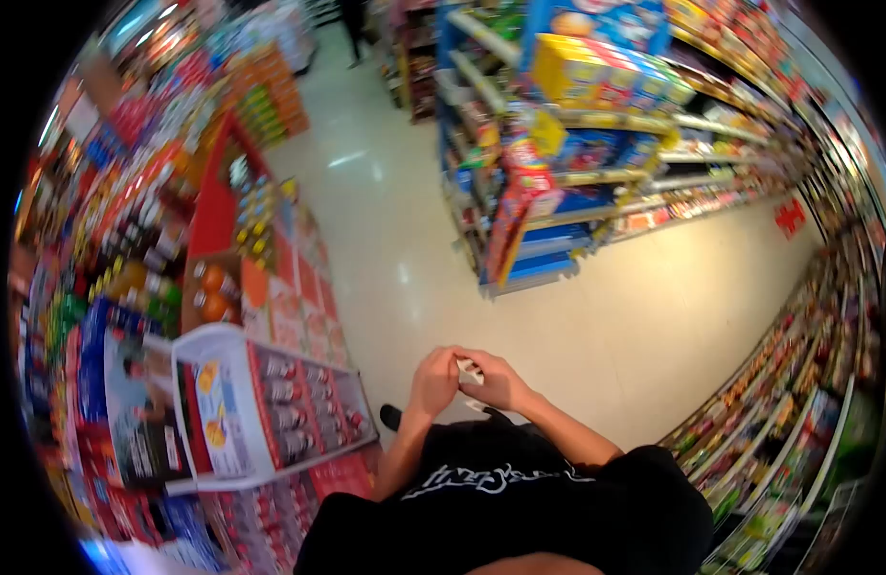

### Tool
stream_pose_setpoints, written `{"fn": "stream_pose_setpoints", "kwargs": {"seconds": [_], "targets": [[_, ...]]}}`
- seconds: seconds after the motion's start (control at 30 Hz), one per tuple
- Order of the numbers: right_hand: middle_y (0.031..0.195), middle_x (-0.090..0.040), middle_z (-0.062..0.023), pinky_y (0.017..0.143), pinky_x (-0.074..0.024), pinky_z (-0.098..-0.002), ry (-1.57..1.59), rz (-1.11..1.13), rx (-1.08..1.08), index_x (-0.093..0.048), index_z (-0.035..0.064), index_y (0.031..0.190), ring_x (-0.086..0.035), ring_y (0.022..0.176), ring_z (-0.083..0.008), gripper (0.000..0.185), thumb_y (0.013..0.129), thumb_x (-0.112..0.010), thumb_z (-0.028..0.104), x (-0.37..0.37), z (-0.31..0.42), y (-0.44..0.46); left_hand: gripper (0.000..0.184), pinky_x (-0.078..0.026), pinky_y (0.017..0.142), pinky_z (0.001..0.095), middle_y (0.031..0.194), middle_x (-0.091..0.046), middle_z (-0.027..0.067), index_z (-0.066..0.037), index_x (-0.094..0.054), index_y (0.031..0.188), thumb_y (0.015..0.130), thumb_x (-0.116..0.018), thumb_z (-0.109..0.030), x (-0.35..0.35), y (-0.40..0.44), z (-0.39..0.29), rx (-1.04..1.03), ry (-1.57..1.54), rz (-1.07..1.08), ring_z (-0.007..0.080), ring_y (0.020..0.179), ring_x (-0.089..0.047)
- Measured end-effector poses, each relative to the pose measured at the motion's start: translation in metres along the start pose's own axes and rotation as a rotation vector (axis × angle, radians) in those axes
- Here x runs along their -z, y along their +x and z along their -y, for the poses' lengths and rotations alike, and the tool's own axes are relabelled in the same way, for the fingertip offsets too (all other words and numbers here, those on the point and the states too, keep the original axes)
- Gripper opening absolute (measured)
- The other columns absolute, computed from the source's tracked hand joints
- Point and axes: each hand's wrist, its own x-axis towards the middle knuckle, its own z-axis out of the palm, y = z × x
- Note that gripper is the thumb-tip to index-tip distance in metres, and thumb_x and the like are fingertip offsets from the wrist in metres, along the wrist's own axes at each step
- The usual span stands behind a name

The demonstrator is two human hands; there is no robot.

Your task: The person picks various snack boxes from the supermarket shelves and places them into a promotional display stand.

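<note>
Both hands meet in front of my black shirt (520,498), low in the middle of the head view. My left hand (435,383) has its fingers curled, with the fingertips against those of my right hand (499,383), whose fingers are curled too. Between the hands shows a small pale patch; whether it is an object or the floor I cannot tell. Anything inside the fingers is hidden. A dark shoe (390,417) shows beside my left forearm.
On the left stands a display rack of bottles (295,407) beside stacked cartons (295,287). Blue-ended shelves (544,240) with packaged goods rise ahead. Long curved shelving (778,412) lines the right. Pale floor (395,240) runs between; a person's legs (353,34) show far off.
</note>
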Motion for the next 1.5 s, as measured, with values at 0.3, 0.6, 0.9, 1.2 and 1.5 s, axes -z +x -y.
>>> {"fn": "stream_pose_setpoints", "kwargs": {"seconds": [0.3,0.6,0.9,1.2,1.5], "targets": [[0.115,-0.058,-0.0145,0.094,-0.0537,-0.037,0.009,-0.333,-0.351,-0.057,0.0023,0.13,-0.063,0.106,-0.0261,0.057,0.08,-0.08,0.014,0.127,-0.057,-0.155,0.035,-0.056,0.072,0.0475,0.093,-0.072,0.0216,-0.003,-0.059,0.129,0.094,-0.057,-0.001,-0.171,0.046,-0.113,-0.215,-0.152,0.665,0.0415,0.085,-0.07],[0.109,-0.055,-0.0145,0.079,-0.0554,-0.0357,0.233,-0.67,-0.327,-0.058,0.0026,0.12,-0.062,0.092,-0.0234,0.049,0.078,-0.08,0.014,0.219,-0.133,-0.184,0.045,-0.055,0.082,0.0458,0.103,-0.072,0.0192,-0.008,-0.061,0.132,0.087,-0.058,-0.002,-0.305,0.136,-0.165,-0.364,-0.122,0.996,0.0406,0.094,-0.069],[0.11,-0.06,-0.011,0.073,-0.0573,-0.0304,0.164,-0.777,-0.419,-0.061,0.0019,0.124,-0.066,0.085,-0.0176,0.052,0.078,-0.082,0.01,0.428,-0.176,-0.176,0.046,-0.056,0.087,0.0444,0.109,-0.072,0.0184,-0.006,-0.063,0.129,0.084,-0.063,-0.002,-0.473,0.28,-0.24,-0.523,-0.207,1.1,0.0387,0.101,-0.07],[0.122,-0.054,-0.0066,0.061,-0.0506,-0.025,0.366,-1.073,-0.333,-0.061,0.0026,0.117,-0.06,0.067,-0.0102,0.046,0.075,-0.079,-0.001,0.572,-0.226,-0.167,0.043,-0.055,0.085,0.0449,0.106,-0.071,0.0195,-0.007,-0.065,0.127,0.084,-0.06,0.001,-0.605,0.399,-0.317,-0.681,-0.363,1.161,0.0406,0.1,-0.067],[0.101,-0.064,-0.0037,0.07,-0.0533,-0.0252,0.535,-0.885,-0.397,-0.064,0.0039,0.109,-0.065,0.083,-0.0113,0.025,0.087,-0.077,0.003,0.731,-0.33,-0.173,0.051,-0.054,0.088,0.0498,0.118,-0.068,0.0237,-0.013,-0.049,0.142,0.091,-0.056,-0.008,-0.736,0.474,-0.337,-0.42,-0.068,1.393,0.0445,0.107,-0.066]]}}
